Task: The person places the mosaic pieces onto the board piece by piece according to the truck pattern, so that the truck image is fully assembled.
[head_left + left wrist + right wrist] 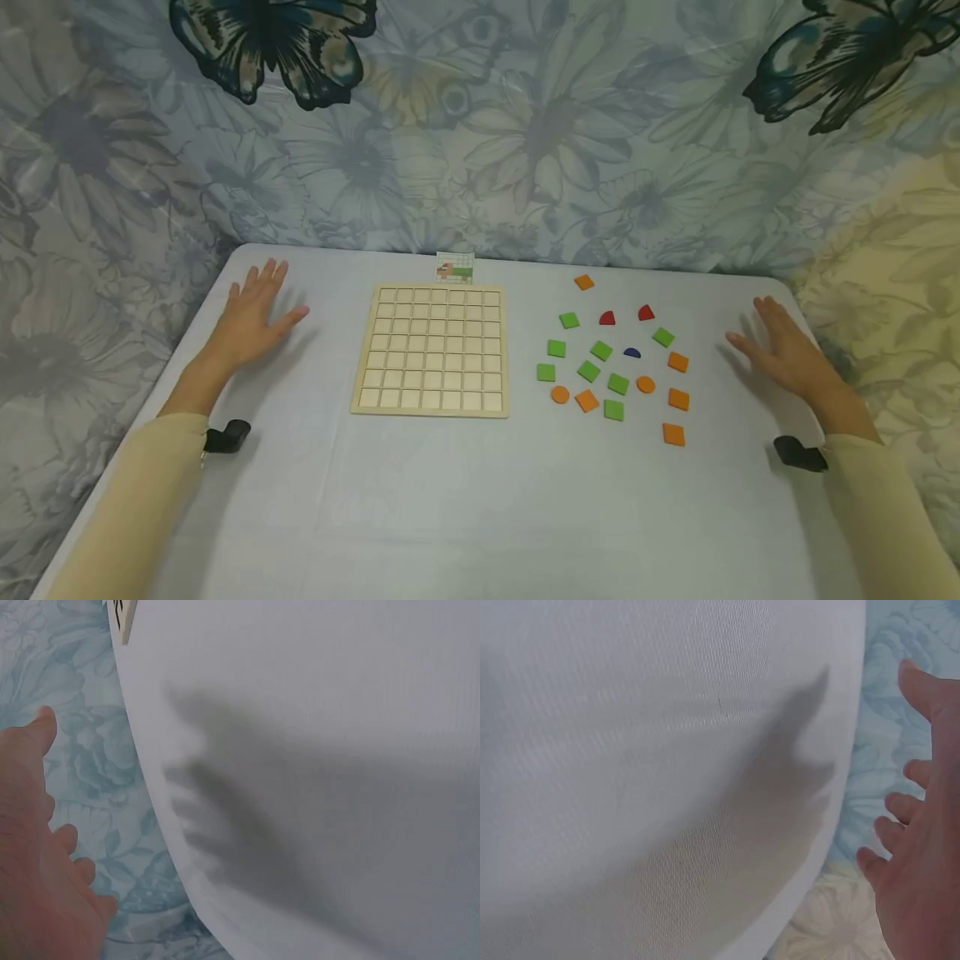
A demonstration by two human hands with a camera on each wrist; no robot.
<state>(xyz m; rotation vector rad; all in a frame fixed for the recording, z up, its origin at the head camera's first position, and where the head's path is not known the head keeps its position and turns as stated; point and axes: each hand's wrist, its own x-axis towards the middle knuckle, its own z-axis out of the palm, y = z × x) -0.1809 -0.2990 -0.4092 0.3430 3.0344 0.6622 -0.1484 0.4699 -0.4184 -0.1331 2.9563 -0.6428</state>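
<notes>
My left hand [253, 323] hovers over the left side of the table with fingers spread and nothing in it. On the right side, my right hand [783, 354] is likewise extended and holds nothing, its shadow falling on the cloth. Between them lies a wooden grid board [431, 350] with bare square cells. A small picture card [454, 267] sits at the board's far edge. Loose flat pieces are scattered right of the board: several green squares [613, 410], several orange squares [673, 434], two orange circles [560, 395], two red quarter-rounds [607, 318] and a dark blue half-circle [632, 353].
A white cloth covers the table [465, 508]. Behind it hangs a floral backdrop [525, 150] with butterflies, close along the far edge. A dark wrist camera [228, 436] is worn on the left wrist, another camera [800, 454] on the right.
</notes>
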